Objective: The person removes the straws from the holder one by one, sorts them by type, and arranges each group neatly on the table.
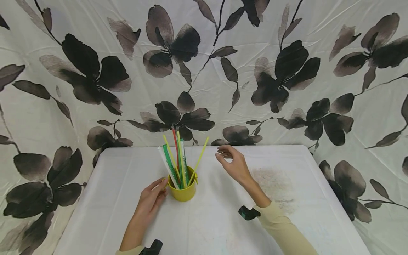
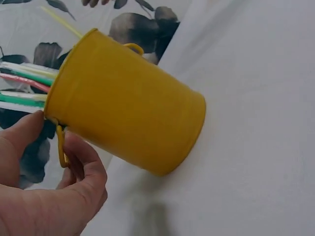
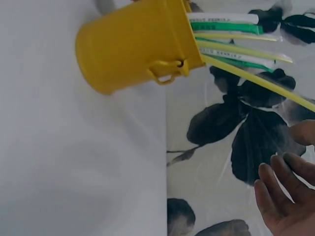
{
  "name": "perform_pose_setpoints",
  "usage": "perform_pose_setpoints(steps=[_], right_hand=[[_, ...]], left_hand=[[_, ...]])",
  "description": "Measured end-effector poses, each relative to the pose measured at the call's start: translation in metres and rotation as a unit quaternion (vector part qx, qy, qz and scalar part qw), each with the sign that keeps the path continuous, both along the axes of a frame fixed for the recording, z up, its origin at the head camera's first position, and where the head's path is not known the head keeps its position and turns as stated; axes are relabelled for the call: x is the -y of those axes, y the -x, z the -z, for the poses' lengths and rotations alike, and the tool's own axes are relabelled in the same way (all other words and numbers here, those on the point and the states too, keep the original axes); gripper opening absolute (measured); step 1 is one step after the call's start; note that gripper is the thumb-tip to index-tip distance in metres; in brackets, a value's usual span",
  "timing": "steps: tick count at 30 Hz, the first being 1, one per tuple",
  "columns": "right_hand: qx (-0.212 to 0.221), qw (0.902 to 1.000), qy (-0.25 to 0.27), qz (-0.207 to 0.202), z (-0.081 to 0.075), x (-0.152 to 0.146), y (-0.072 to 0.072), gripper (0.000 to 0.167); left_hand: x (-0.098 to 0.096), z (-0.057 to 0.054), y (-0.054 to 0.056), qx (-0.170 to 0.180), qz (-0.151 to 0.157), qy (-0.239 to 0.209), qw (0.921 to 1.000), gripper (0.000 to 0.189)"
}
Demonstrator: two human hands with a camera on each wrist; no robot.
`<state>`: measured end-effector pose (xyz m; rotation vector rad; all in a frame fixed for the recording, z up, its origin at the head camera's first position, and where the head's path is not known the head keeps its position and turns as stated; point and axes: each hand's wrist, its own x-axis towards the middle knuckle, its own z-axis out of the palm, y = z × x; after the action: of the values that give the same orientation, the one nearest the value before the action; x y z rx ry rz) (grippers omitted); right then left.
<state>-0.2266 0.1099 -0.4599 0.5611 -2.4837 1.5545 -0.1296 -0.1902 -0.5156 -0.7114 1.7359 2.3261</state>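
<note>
A small yellow bucket stands upright on the white table, with ring-like handles at its sides. Out of it stick several slim straws: a red straw, yellow ones, and green-and-white printed wrapped ones. One yellow straw leans out to the right. My left hand is at the bucket's left side; in the left wrist view its thumb meets the rim and curled fingers pinch about the handle. To the right of the bucket, my right hand hovers with loosely bent fingers, holding nothing.
The white table ends at a curtain with dark flowers, which hangs behind and at both sides. A brownish smudge marks the tabletop near the right forearm. Dark wrist cameras are worn on both wrists.
</note>
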Motion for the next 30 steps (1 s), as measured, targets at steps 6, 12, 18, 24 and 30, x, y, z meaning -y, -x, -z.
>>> perform_pose_setpoints(steps=[6, 12, 18, 24, 30], right_hand=[[0.008, 0.9999, -0.001, -0.013, -0.002, 0.011, -0.002, 0.028], [0.017, 0.9995, 0.008, -0.026, -0.002, 0.020, -0.005, 0.031], [0.024, 0.9986, 0.020, -0.043, 0.000, 0.028, -0.007, 0.035], [0.044, 0.9971, 0.037, -0.049, -0.001, 0.035, -0.009, 0.036], [0.061, 0.9946, 0.056, -0.063, -0.002, 0.041, -0.011, 0.039]], left_hand=[[0.002, -0.003, 0.003, -0.006, -0.003, -0.013, 0.9999, 0.068], [0.004, -0.006, 0.006, -0.015, -0.006, -0.009, 0.9998, 0.065], [0.008, -0.010, 0.006, -0.018, 0.013, 0.002, 0.9997, 0.061], [0.010, -0.011, 0.007, -0.016, 0.023, 0.014, 0.9995, 0.057], [0.013, -0.009, 0.007, -0.017, 0.031, 0.006, 0.9994, 0.056]])
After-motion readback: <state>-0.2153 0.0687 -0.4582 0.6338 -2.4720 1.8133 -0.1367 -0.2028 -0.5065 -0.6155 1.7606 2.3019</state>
